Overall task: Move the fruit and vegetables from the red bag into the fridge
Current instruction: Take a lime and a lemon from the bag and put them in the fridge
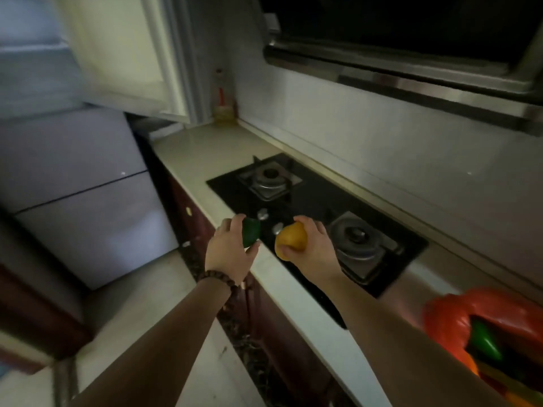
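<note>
With both hands loaded, the person is mid-carry: left hand [227, 251] fingers curl round a green pepper [251, 232], right hand [313, 245] fingers grip a yellow fruit [291, 240] — above the worktop [188, 154] edge. Next probably: reach the fridge [73, 183] at left. More produce sits in the bag [458, 321].

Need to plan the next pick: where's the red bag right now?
In the head view the red bag lies at the lower right on the countertop, right of the gas hob, with produce inside it.
</note>
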Action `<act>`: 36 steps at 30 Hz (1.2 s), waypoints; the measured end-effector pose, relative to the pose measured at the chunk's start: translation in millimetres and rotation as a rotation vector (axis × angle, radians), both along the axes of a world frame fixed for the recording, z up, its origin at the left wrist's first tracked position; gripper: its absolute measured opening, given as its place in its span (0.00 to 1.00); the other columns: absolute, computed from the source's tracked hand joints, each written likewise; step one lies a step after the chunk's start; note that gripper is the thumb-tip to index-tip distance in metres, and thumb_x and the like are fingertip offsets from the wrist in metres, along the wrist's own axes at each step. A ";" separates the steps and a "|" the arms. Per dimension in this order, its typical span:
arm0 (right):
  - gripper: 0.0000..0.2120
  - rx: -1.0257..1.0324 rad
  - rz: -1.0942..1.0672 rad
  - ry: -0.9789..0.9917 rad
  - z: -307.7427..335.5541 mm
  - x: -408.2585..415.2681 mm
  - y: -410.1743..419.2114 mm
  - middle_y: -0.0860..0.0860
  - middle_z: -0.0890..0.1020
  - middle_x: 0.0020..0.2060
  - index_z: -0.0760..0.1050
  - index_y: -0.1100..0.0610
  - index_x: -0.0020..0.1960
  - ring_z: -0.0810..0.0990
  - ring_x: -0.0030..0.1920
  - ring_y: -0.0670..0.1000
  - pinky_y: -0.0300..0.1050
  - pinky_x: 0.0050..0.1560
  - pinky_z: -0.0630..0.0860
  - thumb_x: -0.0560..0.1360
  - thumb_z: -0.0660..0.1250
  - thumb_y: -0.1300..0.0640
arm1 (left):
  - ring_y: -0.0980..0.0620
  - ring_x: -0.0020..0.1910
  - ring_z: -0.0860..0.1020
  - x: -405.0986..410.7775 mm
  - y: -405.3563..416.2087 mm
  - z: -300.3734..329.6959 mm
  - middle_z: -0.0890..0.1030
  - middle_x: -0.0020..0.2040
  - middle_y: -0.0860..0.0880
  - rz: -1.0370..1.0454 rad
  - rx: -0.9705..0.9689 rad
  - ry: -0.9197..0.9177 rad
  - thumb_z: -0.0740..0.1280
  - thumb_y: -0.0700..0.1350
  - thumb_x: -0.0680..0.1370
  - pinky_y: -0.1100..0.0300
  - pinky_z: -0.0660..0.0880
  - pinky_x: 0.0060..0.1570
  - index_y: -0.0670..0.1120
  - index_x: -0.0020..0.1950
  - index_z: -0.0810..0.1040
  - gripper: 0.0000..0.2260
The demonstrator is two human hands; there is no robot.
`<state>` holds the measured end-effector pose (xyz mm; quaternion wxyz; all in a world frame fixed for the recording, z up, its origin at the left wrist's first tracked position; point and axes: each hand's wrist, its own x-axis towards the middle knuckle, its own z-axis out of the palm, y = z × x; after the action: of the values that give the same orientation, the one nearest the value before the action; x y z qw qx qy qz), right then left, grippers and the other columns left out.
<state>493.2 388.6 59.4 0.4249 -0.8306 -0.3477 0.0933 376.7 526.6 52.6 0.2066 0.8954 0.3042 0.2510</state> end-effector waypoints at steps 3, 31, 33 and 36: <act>0.34 0.018 0.104 0.014 5.7 -26.8 63.0 0.48 0.65 0.63 0.62 0.46 0.69 0.72 0.55 0.50 0.50 0.55 0.75 0.67 0.73 0.47 | 0.44 0.58 0.74 -35.1 53.7 5.7 0.71 0.62 0.46 0.093 -0.011 -0.039 0.69 0.51 0.74 0.48 0.75 0.56 0.47 0.69 0.64 0.27; 0.33 0.216 0.638 -0.195 66.4 -121.2 591.7 0.52 0.66 0.65 0.63 0.51 0.69 0.68 0.54 0.47 0.42 0.49 0.68 0.69 0.73 0.49 | 0.46 0.57 0.75 -193.1 490.1 65.2 0.74 0.61 0.46 0.634 0.092 -0.165 0.72 0.49 0.72 0.48 0.76 0.56 0.47 0.66 0.65 0.26; 0.33 0.235 0.656 -0.219 78.9 -107.9 630.0 0.53 0.66 0.64 0.64 0.52 0.69 0.70 0.54 0.50 0.42 0.48 0.68 0.69 0.74 0.49 | 0.47 0.56 0.75 -183.0 522.3 76.9 0.74 0.60 0.48 0.673 0.093 -0.168 0.72 0.50 0.72 0.49 0.77 0.55 0.48 0.66 0.65 0.26; 0.32 0.239 0.695 -0.250 98.0 -91.0 682.2 0.54 0.67 0.64 0.64 0.53 0.69 0.72 0.57 0.54 0.42 0.48 0.68 0.69 0.73 0.50 | 0.47 0.55 0.76 -169.1 568.8 95.9 0.74 0.59 0.48 0.714 0.105 -0.171 0.72 0.50 0.72 0.50 0.77 0.54 0.49 0.64 0.66 0.24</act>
<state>402.2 1070.8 157.5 0.4162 -0.6129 -0.6659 0.0883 207.6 1095.4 148.4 0.0846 0.7181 0.5658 0.3964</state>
